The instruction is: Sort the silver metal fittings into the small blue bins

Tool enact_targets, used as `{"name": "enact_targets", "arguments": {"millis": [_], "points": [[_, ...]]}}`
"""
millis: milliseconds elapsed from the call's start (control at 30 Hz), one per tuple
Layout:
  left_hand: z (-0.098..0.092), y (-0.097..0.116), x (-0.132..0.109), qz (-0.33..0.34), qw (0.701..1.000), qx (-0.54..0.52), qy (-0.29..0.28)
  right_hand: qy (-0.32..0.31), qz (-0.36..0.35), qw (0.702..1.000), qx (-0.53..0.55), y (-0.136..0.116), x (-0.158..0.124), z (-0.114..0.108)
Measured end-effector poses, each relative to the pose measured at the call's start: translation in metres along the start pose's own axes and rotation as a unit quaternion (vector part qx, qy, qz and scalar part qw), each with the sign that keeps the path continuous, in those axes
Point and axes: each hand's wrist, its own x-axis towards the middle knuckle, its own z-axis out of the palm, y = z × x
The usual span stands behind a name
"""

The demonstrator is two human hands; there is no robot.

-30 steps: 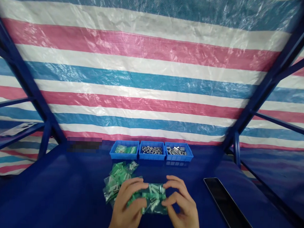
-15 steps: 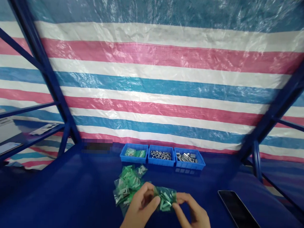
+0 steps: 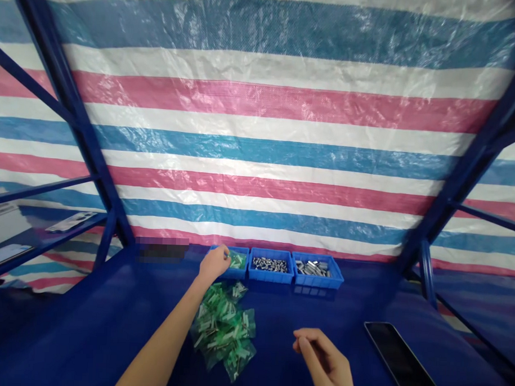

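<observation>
My left hand (image 3: 215, 263) reaches forward over the left end of a small blue bin (image 3: 233, 274). Its fingers are bent together at small green-tinted plastic bags (image 3: 238, 260) inside; what they pinch, if anything, is hidden. On the near side of that bin lies a heap of clear green bags (image 3: 225, 327) holding short metal pieces, just right of my left forearm. My right hand (image 3: 325, 358) hovers low over the blue table to the right of the heap. Thumb and forefinger are drawn together there, with nothing visible between them.
Beside the first bin stand a blue bin (image 3: 270, 279) of small metal parts and another blue bin (image 3: 317, 282) of longer metal pieces. A dark phone-like slab (image 3: 403, 361) lies at right. Blue frame posts (image 3: 88, 147) and a striped tarp (image 3: 263, 137) enclose the table.
The filled bag both hands held is out of them, and a bag shows at the heap's near end. My left hand has moved forward to the left bin; my right stays in about the same place.
</observation>
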Motion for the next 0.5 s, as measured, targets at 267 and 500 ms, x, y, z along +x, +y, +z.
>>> {"name": "enact_targets", "arguments": {"millis": [267,500], "points": [[0.001,0.019,-0.017,0.011,0.995,0.091,0.044,-0.042,-0.013,0.998,-0.040,0.014,0.002,0.006],[-0.005,0.011,-0.084,0.074,0.994,0.073,0.026,-0.064,-0.038,0.994,-0.076,0.019,0.000,0.012]]}}
